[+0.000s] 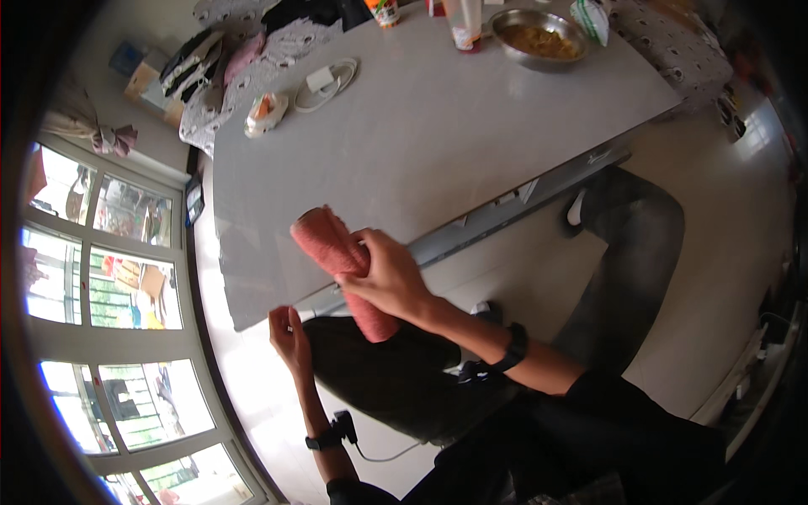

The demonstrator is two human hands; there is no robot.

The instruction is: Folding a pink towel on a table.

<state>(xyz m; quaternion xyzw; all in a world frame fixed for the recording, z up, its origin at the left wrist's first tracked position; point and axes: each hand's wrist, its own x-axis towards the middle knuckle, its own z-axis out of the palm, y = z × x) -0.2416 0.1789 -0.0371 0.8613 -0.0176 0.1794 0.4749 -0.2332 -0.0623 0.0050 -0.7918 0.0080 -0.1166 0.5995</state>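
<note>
My right hand (pixel 394 278) grips a rolled-up pinkish-red cloth (pixel 325 243), probably a towel, around its middle. The roll is tilted, its upper end over the near left part of the grey table (pixel 391 145) and its lower end above my dark-clothed leg (pixel 372 379). To the left, just off the table's near edge, my left hand (pixel 290 341) is raised with its fingers curled in towards the thumb. Nothing shows in it. Both wrists wear black straps, and a cable runs from the left one.
Towards the table's far left lie a white charger with a coiled cable (pixel 320 79) and a small plastic bag (pixel 266 115). A metal bowl of food (pixel 536 41) and a plastic cup (pixel 464 25) stand at the far side. Glazed doors (pixel 132 271) line the left.
</note>
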